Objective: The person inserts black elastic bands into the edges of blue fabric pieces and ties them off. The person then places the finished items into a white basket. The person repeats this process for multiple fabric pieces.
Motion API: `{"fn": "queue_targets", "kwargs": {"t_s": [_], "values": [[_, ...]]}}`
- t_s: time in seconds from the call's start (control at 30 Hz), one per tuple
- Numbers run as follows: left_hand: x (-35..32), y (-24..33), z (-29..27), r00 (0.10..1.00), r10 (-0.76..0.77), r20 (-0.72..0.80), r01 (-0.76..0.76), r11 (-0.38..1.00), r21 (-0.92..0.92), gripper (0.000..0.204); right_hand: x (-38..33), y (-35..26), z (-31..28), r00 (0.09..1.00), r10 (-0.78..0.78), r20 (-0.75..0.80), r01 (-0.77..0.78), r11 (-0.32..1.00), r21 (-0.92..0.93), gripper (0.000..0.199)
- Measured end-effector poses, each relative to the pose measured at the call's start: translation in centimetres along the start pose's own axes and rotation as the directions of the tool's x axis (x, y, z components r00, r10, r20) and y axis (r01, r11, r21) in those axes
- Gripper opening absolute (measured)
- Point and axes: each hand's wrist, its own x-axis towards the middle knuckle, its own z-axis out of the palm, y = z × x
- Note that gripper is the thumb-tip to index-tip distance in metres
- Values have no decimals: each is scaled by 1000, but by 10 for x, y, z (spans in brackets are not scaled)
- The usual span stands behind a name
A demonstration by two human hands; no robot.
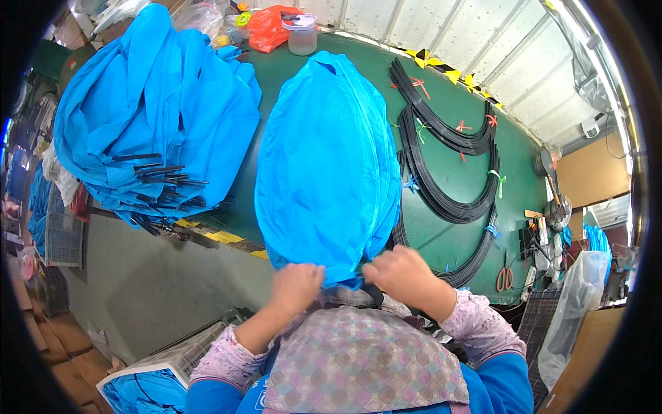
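A bright blue fabric piece (321, 159), rounded and pleated, lies on the green table with its near edge at the table's front. My left hand (298, 284) is closed in a pinch at the left end of that near edge. At the right end, my right hand (398, 272) is closed too, fingers curled at the fabric edge. Whether a thin strip sits between the fingers is hidden. To the left is a large heap of the same blue fabric (158, 110), with several black rod ends (169, 176) sticking out at its near side.
Curved bundles of black rods (441, 196), tied with coloured strips, lie on the green table (455, 172) to the right. Red-handled scissors (505, 278) rest near the right edge. A lidded jar (302, 36) and red plastic bag (271, 27) stand at the back. A crate (176, 359) with blue fabric is lower left.
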Motion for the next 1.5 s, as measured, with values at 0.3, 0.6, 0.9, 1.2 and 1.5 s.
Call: {"fn": "queue_targets", "kwargs": {"t_s": [0.3, 0.6, 0.9, 1.2, 1.5], "values": [[48, 16, 38, 627, -58, 777, -3, 997, 77, 37, -71, 21, -54, 919, 13, 395, -133, 951, 279, 12], [40, 36, 54, 987, 20, 159, 13, 979, -201, 34, -45, 97, 46, 929, -55, 366, -364, 48, 930, 44], [18, 131, -65, 652, 130, -747, -289, 954, -86, 27, -67, 255, 214, 402, 898, -182, -866, 437, 243, 47], [85, 47, 35, 998, -66, 24, 69, 987, -148, 36, -78, 220, 114, 662, 671, -334, -534, 735, 418, 26], [168, 47, 63, 851, -443, -283, 27, 574, -818, 35, -174, 28, -2, 805, 589, -67, -502, 738, 452, 23]]}}
